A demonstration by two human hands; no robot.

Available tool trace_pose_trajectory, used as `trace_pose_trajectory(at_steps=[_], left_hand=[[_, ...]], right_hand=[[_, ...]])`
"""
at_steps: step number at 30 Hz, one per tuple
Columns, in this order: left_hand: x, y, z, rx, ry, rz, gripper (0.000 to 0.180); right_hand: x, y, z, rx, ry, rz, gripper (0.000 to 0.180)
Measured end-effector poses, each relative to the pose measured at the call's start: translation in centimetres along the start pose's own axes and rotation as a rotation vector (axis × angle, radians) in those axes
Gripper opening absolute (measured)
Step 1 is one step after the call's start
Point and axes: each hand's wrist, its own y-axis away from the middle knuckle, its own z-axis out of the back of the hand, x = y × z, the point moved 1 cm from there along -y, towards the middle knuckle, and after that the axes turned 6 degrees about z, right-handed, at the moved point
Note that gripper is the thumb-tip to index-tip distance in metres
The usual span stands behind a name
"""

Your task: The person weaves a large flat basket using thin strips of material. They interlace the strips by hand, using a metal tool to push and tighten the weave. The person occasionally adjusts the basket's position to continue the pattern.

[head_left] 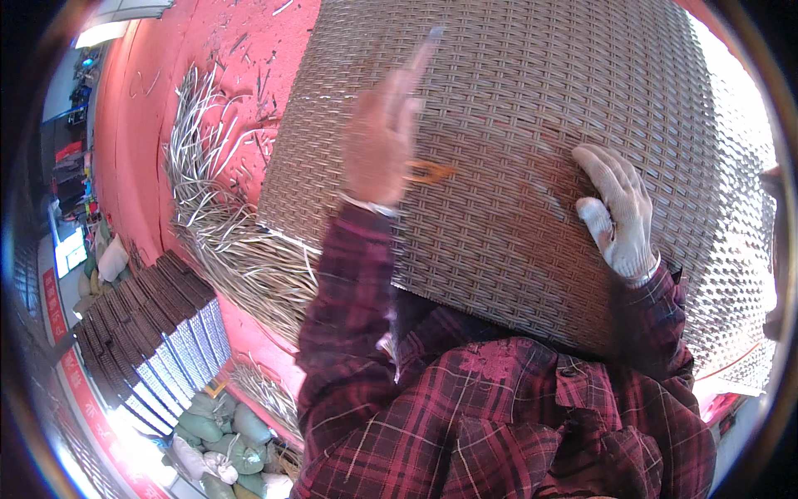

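Observation:
A large brown woven panel [499,216], like wicker, spreads out in front of me. My left hand [378,150], bare and blurred by motion, is over its left part, with the fingers pointing away from me. A small grey tip [436,33] shows at the end of these fingers; I cannot tell what it is. Beside the palm is an orange loop-shaped thing [431,172], and whether the hand holds it is unclear. In a whitish knitted glove, my right hand [617,204] rests open on the right part of the panel, fingers slightly bent and thumb apart.
Loose cut strands [241,237] lie heaped along the panel's left edge on a red surface [137,125], with small scraps beyond. Lower left stands a stack of dark woven pieces [158,333], near several green and white sacks [220,437]. Bright light washes out the right side.

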Motion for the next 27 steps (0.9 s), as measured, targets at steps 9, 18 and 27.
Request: trace_pose_trajectory(at_steps=[9, 18, 27], left_hand=[[12.7, -10.3, 1.3, 0.311, -0.575, -0.029, 0.032], [8.5, -1.4, 11.0, 0.789, -0.684, -0.138, 0.048], [5.3, -10.0, 2.1, 0.413, -0.496, -0.322, 0.035]], right_hand=[[0.1, -0.6, -0.3, 0.035, 0.051, -0.022, 0.043], [0.2, -0.5, -0.6, 0.067, 0.087, -0.029, 0.036], [-0.1, -0.3, -0.7, 0.024, 0.050, -0.012, 0.034]])
